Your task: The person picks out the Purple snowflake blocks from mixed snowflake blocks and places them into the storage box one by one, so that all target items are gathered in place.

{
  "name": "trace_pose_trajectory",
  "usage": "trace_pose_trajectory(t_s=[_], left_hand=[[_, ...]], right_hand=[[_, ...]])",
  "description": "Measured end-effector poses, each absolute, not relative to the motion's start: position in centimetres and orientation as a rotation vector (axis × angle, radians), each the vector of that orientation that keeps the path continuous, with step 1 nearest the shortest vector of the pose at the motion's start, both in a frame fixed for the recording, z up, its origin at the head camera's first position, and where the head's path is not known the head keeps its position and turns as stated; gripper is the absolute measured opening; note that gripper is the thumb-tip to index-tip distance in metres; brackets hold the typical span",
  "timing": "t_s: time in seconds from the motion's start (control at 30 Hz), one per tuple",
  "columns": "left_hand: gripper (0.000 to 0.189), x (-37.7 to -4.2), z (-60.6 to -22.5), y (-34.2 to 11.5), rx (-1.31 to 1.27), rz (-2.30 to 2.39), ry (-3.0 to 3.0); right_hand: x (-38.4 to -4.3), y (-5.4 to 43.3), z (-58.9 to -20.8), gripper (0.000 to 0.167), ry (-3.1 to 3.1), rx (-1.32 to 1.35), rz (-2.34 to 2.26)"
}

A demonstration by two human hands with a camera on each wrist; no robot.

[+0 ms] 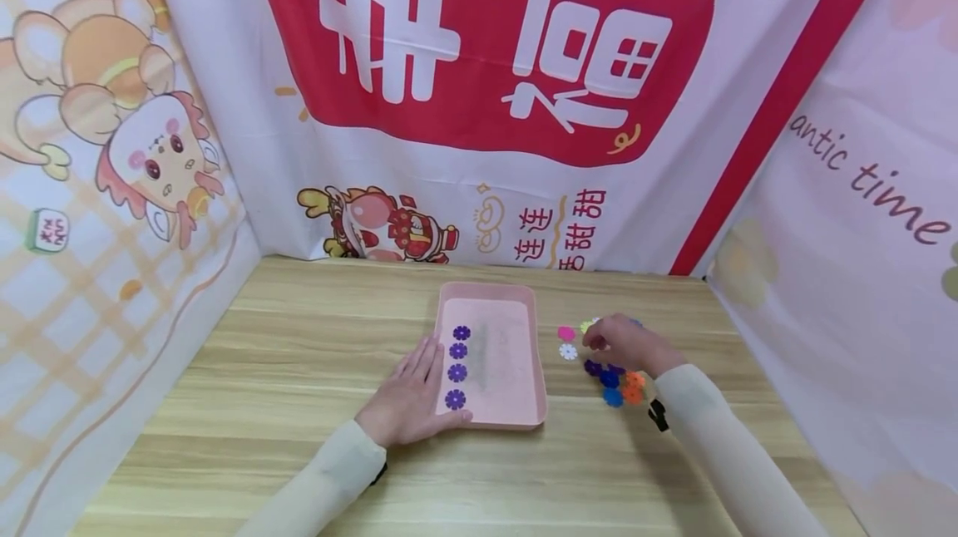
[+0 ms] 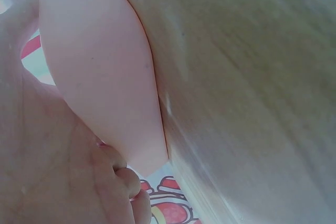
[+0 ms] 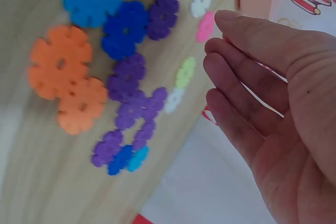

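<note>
While near scattered discs (image 1: 609,379), right hand (image 1: 624,343) loosely curved (left hand (image 1: 407,398) outstretched along tray (image 1: 512,362)), banner (image 1: 482,63) behind.

Head view faces forward-down; wrist views look closely, the left apparently sharing the pink tray (image 1: 512,346)

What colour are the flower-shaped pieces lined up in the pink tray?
All four flower-shaped pieces are purple; the head view shows them best.

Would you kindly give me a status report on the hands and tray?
Left hand on left rim of pink tray. Right hand near loose pieces, nothing visibly held. Four purple pieces lined up inside tray. No obstruction seen.
</note>
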State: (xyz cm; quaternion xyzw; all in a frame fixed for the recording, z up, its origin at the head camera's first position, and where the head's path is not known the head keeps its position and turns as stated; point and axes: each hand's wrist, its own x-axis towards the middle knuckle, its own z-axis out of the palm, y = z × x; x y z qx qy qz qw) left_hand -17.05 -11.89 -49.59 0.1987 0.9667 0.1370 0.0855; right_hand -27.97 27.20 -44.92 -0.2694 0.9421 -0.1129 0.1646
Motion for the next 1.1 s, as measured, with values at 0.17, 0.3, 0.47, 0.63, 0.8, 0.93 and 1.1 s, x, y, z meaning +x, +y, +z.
trace_pose_trajectory(t_s=[0.17,0.3,0.47,0.63,0.8,0.93,1.1], left_hand=[[0.119,-17.1,-49.6,-11.8,0.592,0.42,2.884],[0.118,-17.1,-49.6,-11.8,0.599,0.417,2.896],[0.117,-17.2,-49.5,-11.7,0.594,0.409,2.9],[0.118,-17.1,-49.5,-11.6,0.593,0.417,2.896],[0.118,-16.9,-49.5,-11.6,0.6,0.411,2.897],[0.117,-16.8,-49.6,-11.7,0.599,0.402,2.895],[0.116,-16.8,-49.5,-11.6,0.62,0.396,2.912]], right_hand=[[-27.5,27.8,-46.4,0.027,2.703,-0.689,-0.356],[-27.4,28.0,-47.3,0.026,2.703,-0.657,-0.389],[-27.4,28.1,-47.9,0.023,2.707,-0.658,-0.38],[-27.4,28.1,-48.0,0.022,2.69,-0.601,-0.385],[-28.2,28.0,-48.0,0.022,2.655,-0.521,-0.403],[-29.0,27.9,-48.0,0.023,2.629,-0.495,-0.405],[-29.5,28.1,-47.5,0.015,2.604,-0.517,-0.415]])
